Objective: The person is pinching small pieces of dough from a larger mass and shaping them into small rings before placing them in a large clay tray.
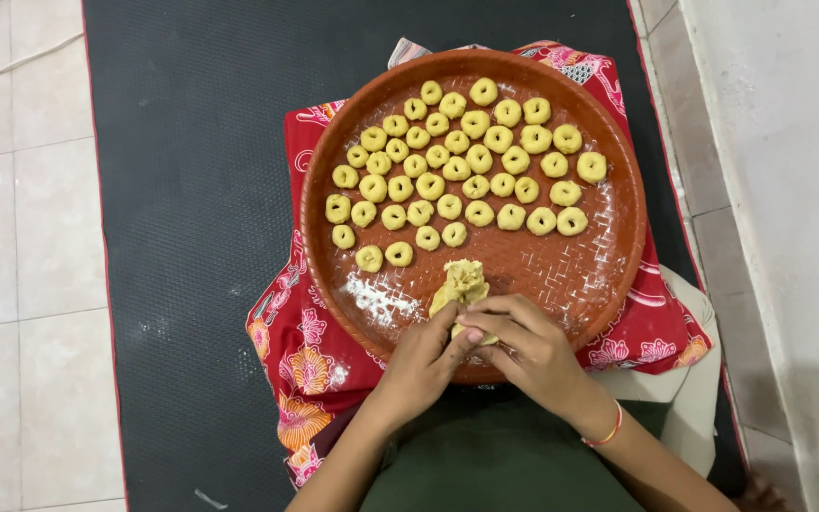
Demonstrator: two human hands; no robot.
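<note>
Fingers of both the left hand and right hand pinch a dough lump at the tray's near rim. Rows of dough rings fill the tray's far half, over a red cloth on a black mat.

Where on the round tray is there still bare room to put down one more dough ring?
The tray is bare at its right front, below the dough rings and right of the dough lump. The back half is crowded. Both hands cover the front rim.

About 47 dough rings, 1 dough lump, 1 tray, 1 cloth, 1 left hand, 1 right hand
</note>
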